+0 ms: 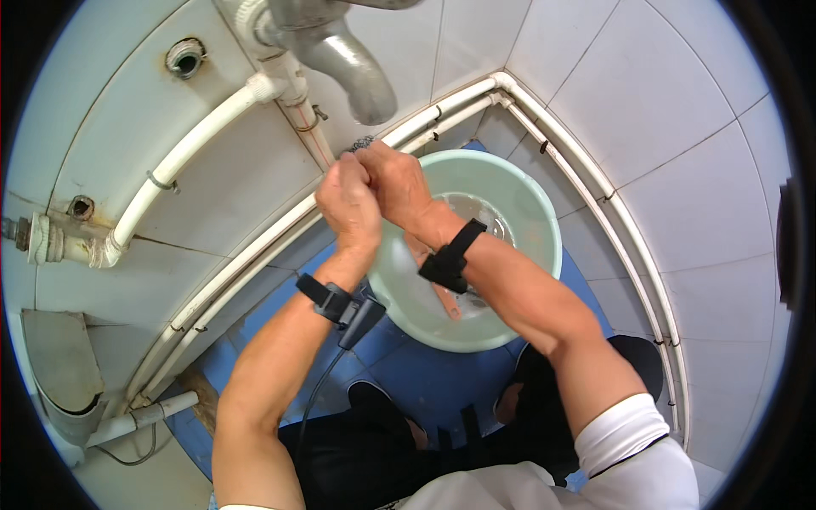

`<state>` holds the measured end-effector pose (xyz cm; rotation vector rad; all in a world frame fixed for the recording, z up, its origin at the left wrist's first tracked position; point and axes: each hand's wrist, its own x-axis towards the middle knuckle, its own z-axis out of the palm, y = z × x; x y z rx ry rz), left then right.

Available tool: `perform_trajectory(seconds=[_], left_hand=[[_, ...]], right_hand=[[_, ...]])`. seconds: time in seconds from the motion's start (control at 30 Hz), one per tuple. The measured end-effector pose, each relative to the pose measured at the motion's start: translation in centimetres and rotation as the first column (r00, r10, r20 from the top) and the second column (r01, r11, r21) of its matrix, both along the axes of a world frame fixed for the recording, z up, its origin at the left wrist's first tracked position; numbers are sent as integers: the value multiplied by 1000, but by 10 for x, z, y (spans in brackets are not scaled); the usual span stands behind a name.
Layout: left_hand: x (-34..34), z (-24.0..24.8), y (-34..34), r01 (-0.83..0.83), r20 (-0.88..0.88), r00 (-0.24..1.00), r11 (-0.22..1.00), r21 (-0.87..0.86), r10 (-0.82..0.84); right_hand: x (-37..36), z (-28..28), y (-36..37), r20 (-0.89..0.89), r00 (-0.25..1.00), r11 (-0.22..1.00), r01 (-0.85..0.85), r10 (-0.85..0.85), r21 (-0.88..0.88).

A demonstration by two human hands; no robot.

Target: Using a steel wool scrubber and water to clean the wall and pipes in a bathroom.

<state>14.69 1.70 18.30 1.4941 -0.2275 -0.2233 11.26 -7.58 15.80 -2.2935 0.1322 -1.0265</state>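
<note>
1. Left hand [348,204] and right hand [395,183] pressed together, both grips clamped on a small dark wad [363,143] poking out above the knuckles; what it is can't be told.
2. Black wrist straps [450,255] just behind each grip, a cable hanging off the left one.
3. Pale green basin [527,212] directly below the grip, on the blue floor [425,374]; a little water and a reddish strip [442,297] inside.
4. Metal spout [353,72] just beyond and above the grip.
5. White pipes [187,149] along the tiled wall [680,127], further out.

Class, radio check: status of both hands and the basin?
Left hand and right hand clasped together, grip contents hidden. Green basin below. Faucet overhead.
</note>
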Motion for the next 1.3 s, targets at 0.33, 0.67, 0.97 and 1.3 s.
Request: perform_trajectory(seconds=[0.33,0.67,0.97,1.3], left_hand=[[-1,-4,6,109,-101,989,994,-31,-111],[1,-29,9,72,-32,997,997,41,-70],[-18,-43,0,227,-80,974,937,266,-213],[-12,-75,-5,112,-63,993,968,225,-101]], right_hand=[[-12,-1,-68,47,914,902,404,-402,-154],[-31,-14,-39,50,999,997,-1,-4,83],[-27,-42,-98,-80,899,903,429,-430,-34],[-23,-54,-25,-51,992,992,114,-117,-62]])
